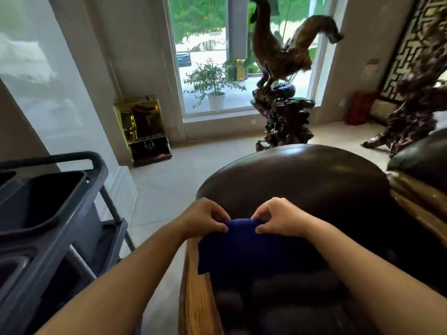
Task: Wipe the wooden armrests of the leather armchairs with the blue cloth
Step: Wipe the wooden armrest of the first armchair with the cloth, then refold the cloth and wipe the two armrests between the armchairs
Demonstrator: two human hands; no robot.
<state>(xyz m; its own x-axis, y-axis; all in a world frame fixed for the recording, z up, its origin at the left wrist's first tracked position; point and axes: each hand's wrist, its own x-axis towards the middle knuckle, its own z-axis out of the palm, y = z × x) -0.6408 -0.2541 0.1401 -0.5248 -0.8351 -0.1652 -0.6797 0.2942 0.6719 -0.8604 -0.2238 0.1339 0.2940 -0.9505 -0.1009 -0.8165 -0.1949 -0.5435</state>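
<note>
A dark blue cloth (pixel 244 245) hangs in front of me over a dark leather armchair (pixel 302 184). My left hand (pixel 205 217) pinches its top edge on the left, and my right hand (pixel 278 217) pinches the same edge on the right. The cloth's lower part drapes over the chair's left wooden armrest (pixel 196 296), a glossy light-brown rail running toward me. A second wooden armrest (pixel 420 201) shows at the right, beside another leather armchair (pixel 420 158).
A grey cleaning cart (pixel 48 213) with bins stands close on my left. A gold cabinet (pixel 142 129) sits by the wall. Dark carved root sculptures (pixel 283 117) stand before the window, another (pixel 411 117) at right. Pale tiled floor (pixel 164 189) lies between cart and chair.
</note>
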